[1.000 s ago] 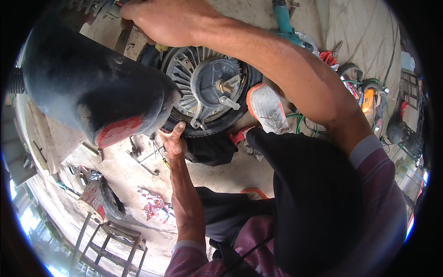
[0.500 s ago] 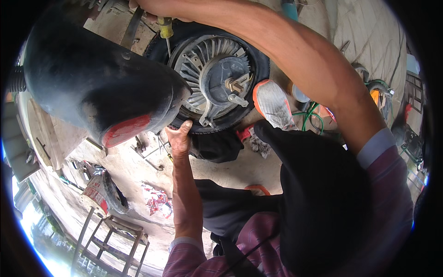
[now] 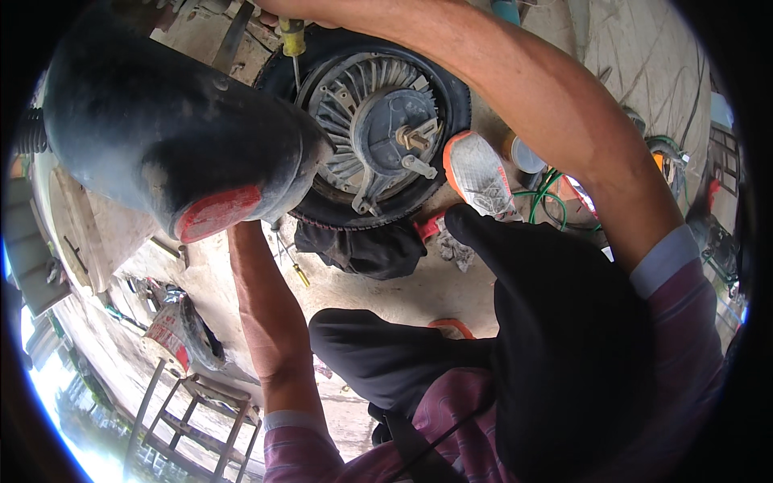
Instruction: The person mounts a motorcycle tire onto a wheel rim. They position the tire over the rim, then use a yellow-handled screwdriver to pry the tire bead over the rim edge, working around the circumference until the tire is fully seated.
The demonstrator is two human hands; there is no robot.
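Note:
A dark wheel [image 3: 396, 191] with a finned metal hub [image 3: 374, 121] lies flat, its axle and nut [image 3: 412, 138] facing up. A scuffed black fender [image 3: 137, 137] with a red reflector [image 3: 217, 213] overhangs its left side. My left forearm reaches up behind the fender; the left hand is hidden there, so its fingers do not show. My right hand [image 3: 270, 10] is at the top edge, over the wheel's far side, partly cut off. A yellow-handled screwdriver [image 3: 293, 39] sticks out of it, shaft pointing down at the tyre. A flat metal bar [image 3: 233, 39] stands just left of that hand.
My shoe [image 3: 478, 175] is by the wheel's right edge, near a green cable [image 3: 547, 197] and a round tin [image 3: 526, 155]. Black cloth [image 3: 366, 251] lies under the near rim. Another screwdriver [image 3: 300, 275], a bucket [image 3: 167, 334] and a wooden stool [image 3: 213, 394] are to the left.
My left hand has left the wheel's near rim and moved left, out of sight behind the fender. The right hand and screwdriver have shifted slightly up and to the right.

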